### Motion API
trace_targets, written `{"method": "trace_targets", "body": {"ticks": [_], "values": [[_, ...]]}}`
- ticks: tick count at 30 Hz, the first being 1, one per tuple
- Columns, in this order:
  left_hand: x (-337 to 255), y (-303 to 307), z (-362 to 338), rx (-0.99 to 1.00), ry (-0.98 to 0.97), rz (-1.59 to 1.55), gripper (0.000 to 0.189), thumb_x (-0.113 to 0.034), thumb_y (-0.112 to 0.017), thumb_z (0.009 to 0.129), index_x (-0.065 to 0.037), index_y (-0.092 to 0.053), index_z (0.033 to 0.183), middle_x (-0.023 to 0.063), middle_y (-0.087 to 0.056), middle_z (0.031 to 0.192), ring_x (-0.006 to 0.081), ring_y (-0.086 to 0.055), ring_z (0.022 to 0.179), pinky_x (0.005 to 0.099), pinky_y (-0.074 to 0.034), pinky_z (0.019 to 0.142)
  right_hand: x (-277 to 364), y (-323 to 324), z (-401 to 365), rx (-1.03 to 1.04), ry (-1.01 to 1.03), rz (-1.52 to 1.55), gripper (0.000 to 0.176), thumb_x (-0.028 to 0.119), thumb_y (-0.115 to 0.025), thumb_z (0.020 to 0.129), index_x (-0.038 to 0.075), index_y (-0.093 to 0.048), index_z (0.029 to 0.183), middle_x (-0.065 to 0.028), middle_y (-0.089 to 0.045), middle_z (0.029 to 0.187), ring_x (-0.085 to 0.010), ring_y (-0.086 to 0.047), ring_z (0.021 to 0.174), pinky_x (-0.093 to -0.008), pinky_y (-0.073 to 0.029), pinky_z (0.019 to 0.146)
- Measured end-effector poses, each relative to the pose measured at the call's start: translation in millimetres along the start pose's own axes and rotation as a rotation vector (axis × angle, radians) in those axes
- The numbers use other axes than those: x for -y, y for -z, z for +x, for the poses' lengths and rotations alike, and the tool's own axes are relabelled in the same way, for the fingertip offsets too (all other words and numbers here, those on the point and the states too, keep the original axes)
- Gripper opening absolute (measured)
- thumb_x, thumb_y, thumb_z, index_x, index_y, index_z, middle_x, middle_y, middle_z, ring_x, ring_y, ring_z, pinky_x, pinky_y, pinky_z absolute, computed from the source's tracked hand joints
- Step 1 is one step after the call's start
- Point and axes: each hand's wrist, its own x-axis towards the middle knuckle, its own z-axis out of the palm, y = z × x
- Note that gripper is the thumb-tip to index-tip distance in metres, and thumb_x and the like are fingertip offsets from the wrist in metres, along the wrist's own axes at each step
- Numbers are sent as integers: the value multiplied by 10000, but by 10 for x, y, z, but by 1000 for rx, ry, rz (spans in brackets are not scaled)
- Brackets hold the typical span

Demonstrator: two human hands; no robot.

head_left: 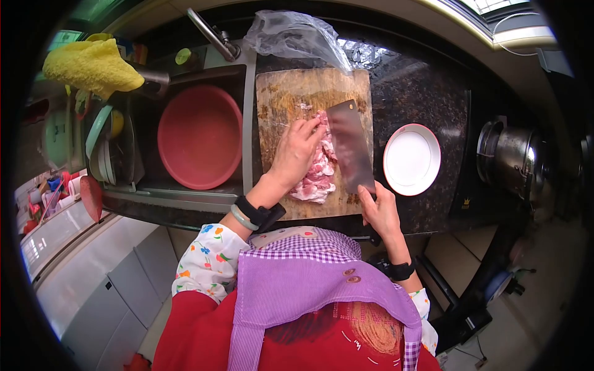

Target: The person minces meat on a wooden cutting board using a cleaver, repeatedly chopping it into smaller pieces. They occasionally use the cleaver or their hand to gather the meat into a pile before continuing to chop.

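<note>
On a worn wooden cutting board (275, 93) lies a strip of raw meat (318, 176), pink with white fat and partly cut. My left hand (298, 148) rests on the upper part of the meat, its fingers bent and pressed down to hold it. Just to the right of those fingers, a broad cleaver (351, 142) stands with its blade against the meat's right side. My right hand (380, 210) is wrapped round the cleaver's handle near the board's lower right corner. A few small meat bits lie above my left fingertips.
A white bowl (411, 159) with a red rim stands right of the board. Left of it, a red basin (201, 137) sits in the sink under a faucet (215, 36). A clear plastic bag (297, 37) lies behind the board. A metal pot (510, 154) is on the far right.
</note>
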Motion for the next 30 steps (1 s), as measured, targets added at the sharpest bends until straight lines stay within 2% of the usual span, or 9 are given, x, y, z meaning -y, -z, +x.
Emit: {"method": "trace_targets", "body": {"ticks": [14, 17, 19, 22, 24, 26, 27, 29, 30], "values": [[-39, -22, 14, 3, 25, 33, 415, 17, -675, 736, 2, -633, 1149, 131, -570, 1228, 325, -531, 1116, 416, -448, 949, -43, -9, -58, 23, 38, -7, 257, 172, -567, 974, -24, -615, 1133, -96, -648, 689, -118, -552, 419, -290, -437, 400], [-13, -25, 15, -41, 37, -109, 352, 9, -672, 774, 10, -641, 1125, 145, -598, 1184, 331, -566, 1079, 407, -471, 924, -13, -24, -30, 16, 1, -25, 262, 175, -562, 976, -23, -613, 1139, -87, -631, 666, -119, -549, 419, -288, -435, 399], [42, 40, 64, -169, 68, -385, 264, 10, -659, 802, 18, -645, 1066, 156, -600, 1152, 335, -582, 1028, 403, -491, 881, -8, -33, -8, 16, 3, -34, 264, 179, -557, 978, -26, -612, 1135, -86, -616, 653, -120, -544, 415, -288, -436, 399], [184, 118, 216, -235, 184, -258, 267, -13, -675, 817, 4, -647, 1081, 148, -629, 1114, 322, -612, 1032, 372, -494, 884, -37, -48, 19, 6, 1, -37, 263, 184, -554, 979, -23, -613, 1130, -84, -612, 643, -122, -543, 413, -293, -433, 398], [284, 103, 320, -268, 158, -224, 231, -13, -680, 810, -2, -654, 1040, 139, -637, 1029, 323, -605, 1001, 375, -494, 863, -7, -61, -2, -10, 1, -44, 248, 177, -558, 976, -25, -611, 1108, -97, -608, 636, -126, -549, 414, -302, -428, 402], [356, 100, 350, -160, 19, -74, 199, -31, -692, 805, -6, -655, 999, 134, -626, 950, 328, -594, 945, 394, -493, 830, -1, -76, -13, -27, 3, -52, 233, 169, -561, 973, -28, -608, 1087, -109, -604, 629, -131, -554, 416, -311, -423, 406], [363, 97, 322, -160, 19, -75, 199, -31, -692, 805, -6, -655, 999, 134, -626, 950, 328, -594, 945, 394, -493, 830, -22, -87, -16, -51, 45, -76, 199, 141, -565, 963, -28, -602, 1062, -144, -593, 627, -193, -572, 430, -328, -429, 428], [349, 100, 201, 94, 28, -183, 187, -48, -699, 805, -9, -648, 980, 134, -610, 937, 334, -578, 908, 411, -486, 811, -65, -111, -23, -68, 86, -98, 166, 113, -569, 954, -29, -595, 1038, -179, -582, 625, -256, -590, 445, -345, -436, 450], [278, 120, 122, 135, 67, -193, 168, -61, -698, 813, -8, -647, 964, 136, -614, 944, 337, -577, 908, 405, -484, 806, -90, -123, -19, -103, 168, -139, 129, 78, -569, 939, -27, -584, 1012, -208, -564, 639, -326, -599, 507, -363, -446, 481]]}}
